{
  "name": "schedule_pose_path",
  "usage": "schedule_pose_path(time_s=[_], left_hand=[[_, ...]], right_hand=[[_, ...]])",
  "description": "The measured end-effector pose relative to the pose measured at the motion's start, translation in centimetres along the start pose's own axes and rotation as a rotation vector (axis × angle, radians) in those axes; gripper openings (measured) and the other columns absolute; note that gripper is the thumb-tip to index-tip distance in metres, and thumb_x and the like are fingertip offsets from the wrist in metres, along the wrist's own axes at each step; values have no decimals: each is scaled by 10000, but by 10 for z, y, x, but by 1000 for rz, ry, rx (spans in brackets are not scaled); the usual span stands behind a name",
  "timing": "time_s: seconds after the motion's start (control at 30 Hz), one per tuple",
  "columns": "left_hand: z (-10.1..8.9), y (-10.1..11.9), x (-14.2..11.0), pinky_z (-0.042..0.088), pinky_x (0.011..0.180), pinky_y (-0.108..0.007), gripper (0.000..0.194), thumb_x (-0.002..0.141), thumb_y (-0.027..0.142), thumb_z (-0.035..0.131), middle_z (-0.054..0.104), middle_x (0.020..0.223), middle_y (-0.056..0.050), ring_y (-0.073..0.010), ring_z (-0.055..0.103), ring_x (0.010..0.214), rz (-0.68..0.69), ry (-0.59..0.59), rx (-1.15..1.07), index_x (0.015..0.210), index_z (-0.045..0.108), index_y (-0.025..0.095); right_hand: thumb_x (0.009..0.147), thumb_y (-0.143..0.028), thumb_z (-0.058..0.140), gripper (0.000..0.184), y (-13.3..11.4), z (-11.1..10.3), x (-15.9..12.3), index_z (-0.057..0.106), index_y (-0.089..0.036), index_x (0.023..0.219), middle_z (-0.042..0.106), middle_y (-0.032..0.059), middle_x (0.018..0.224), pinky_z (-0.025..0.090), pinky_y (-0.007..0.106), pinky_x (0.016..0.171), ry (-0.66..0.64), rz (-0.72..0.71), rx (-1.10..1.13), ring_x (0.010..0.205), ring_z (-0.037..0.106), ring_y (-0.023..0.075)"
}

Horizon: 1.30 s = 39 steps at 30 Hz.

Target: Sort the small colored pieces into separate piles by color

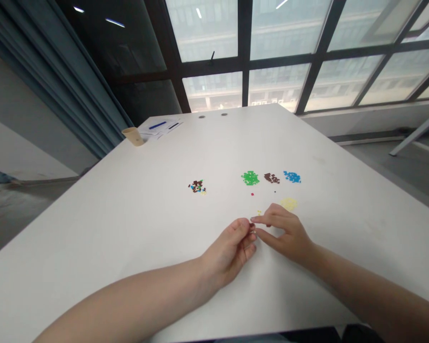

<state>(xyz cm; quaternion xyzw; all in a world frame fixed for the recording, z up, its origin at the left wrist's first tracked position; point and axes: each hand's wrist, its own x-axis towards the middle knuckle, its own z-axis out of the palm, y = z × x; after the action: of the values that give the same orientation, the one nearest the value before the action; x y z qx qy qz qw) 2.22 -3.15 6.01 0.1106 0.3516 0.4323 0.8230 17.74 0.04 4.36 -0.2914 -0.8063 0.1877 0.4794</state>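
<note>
Shown from left to right on a white table [93, 228]: a paper cup [133, 136] and papers [157, 127] are placed at the far edge. Five bead heaps are seen: a mixed heap [197, 186], green heap [250, 178], brown heap [271, 178], blue heap [292, 176] and pale yellow heap [289, 204]. One red bead [252, 194] and stray yellow beads [259, 212] are scattered nearby. The left hand [229, 250] is curled, its fingertips [252, 233] brought together, though any hold on a tiny item cannot be told. The right hand [284, 233] is kept partly open just beside it, with nothing seen held.
</note>
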Motion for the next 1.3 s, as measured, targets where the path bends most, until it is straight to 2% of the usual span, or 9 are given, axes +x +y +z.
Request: schedule_pose_path(time_s=[0.27, 0.47, 0.67, 0.8, 0.9, 1.0, 1.1, 1.17, 1.3], left_hand=[[2, -4, 4, 437, 555, -122, 174, 739, 274, 625, 543, 664, 8, -24, 509, 564, 8, -14, -24, 737, 551, 117], [-10, -5, 10, 411, 541, -154, 228, 779, 364, 562, 547, 720, 6, -38, 509, 579, -40, -49, 67, 799, 553, 137], [-30, -9, 6, 324, 515, -160, 219, 768, 341, 565, 527, 648, 20, -35, 460, 530, -90, -117, 415, 719, 494, 140], [-36, -4, -5, 332, 555, -198, 208, 787, 337, 518, 539, 651, 4, -65, 456, 561, -39, -265, 850, 717, 494, 142], [-36, 3, -15, 361, 634, -246, 155, 832, 263, 430, 564, 725, -28, -110, 488, 673, 264, -448, 1379, 783, 525, 151], [-34, 7, -21, 341, 652, -290, 123, 832, 173, 412, 568, 740, -41, -139, 476, 708, 798, -703, 1944, 814, 533, 161], [-34, 6, -25, 299, 571, -302, 117, 826, 143, 436, 511, 623, -15, -136, 433, 613, 1180, -928, 2224, 748, 522, 162], [-34, 3, -27, 277, 537, -299, 121, 816, 143, 459, 465, 578, -3, -130, 407, 572, 1298, -982, 2266, 713, 520, 158], [-38, -2, -32, 252, 507, -297, 138, 787, 170, 506, 410, 546, 2, -125, 377, 539, 1360, -983, 2269, 649, 509, 166]], right_hand=[[752, -206, 598, 106, -5, -1, 2, 668, -213, 831, 544, -3, 625, 418, 257, 579, -20, 135, 84, 608, 494, 113], [784, -283, 572, 131, -5, 1, -1, 677, -205, 785, 559, 8, 622, 409, 250, 550, -36, 280, 101, 587, 495, 113], [801, -319, 546, 180, 1, -14, 14, 677, -197, 782, 594, 23, 661, 406, 261, 605, 10, 285, -6, 614, 506, 121], [787, -388, 530, 256, 45, -50, 44, 681, -182, 771, 575, 24, 634, 369, 254, 579, 16, 382, -266, 599, 490, 127], [780, -411, 501, 302, 94, -70, 60, 686, -175, 815, 558, 18, 595, 318, 243, 521, -206, 575, -546, 554, 466, 122], [758, -386, 515, 285, 133, -75, 66, 699, -168, 770, 543, 13, 562, 290, 242, 503, -302, 606, -620, 526, 446, 114], [742, -357, 527, 257, 155, -68, 68, 708, -176, 764, 559, 14, 587, 288, 238, 504, -368, 598, -658, 536, 451, 109], [751, -345, 513, 260, 163, -63, 70, 711, -181, 784, 580, 19, 609, 293, 233, 503, -410, 598, -679, 543, 464, 107], [766, -339, 494, 267, 169, -56, 74, 714, -192, 802, 623, 36, 662, 314, 229, 517, -469, 610, -731, 578, 500, 114]])
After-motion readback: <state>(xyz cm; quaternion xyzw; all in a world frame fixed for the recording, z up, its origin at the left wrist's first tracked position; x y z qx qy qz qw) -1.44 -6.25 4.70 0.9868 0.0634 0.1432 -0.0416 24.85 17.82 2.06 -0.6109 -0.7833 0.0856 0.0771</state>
